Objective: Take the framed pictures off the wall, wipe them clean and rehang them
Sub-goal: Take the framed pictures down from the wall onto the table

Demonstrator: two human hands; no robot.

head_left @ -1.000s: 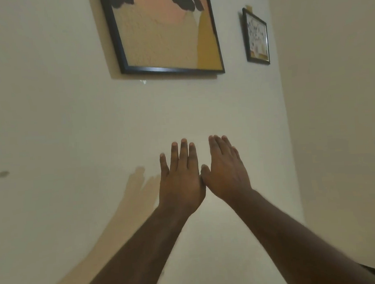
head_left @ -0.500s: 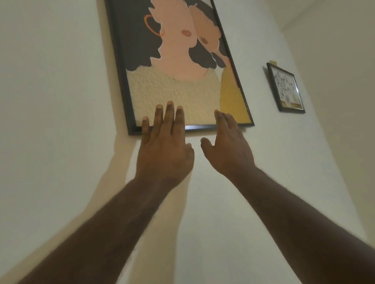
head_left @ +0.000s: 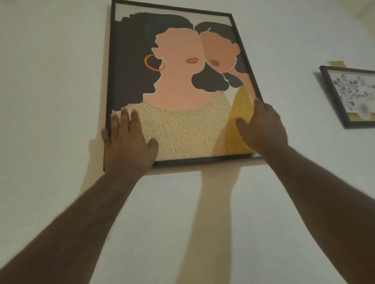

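Head view: large black-framed portrait print of two figures (head_left: 178, 83) is hanging on the cream wall (head_left: 36, 85). Left hand (head_left: 127, 143) is lying spread flat over the lower-left corner; right hand (head_left: 262, 128) is bracing the right edge, fingers possibly hooking behind it, hard to tell. Placement suggests steadying both sides for lifting. Small black-framed print (head_left: 355, 94) is hanging well apart, rightward.

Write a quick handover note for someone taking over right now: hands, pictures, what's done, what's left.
Left hand: fingers straight, flat on the big picture at its lower left corner.
Right hand: on the lower right edge; grip unclear.
Big picture hangs on the wall; small picture hangs to its right, untouched.
Done: nothing off the wall yet.
Left: take down, wipe and rehang both.
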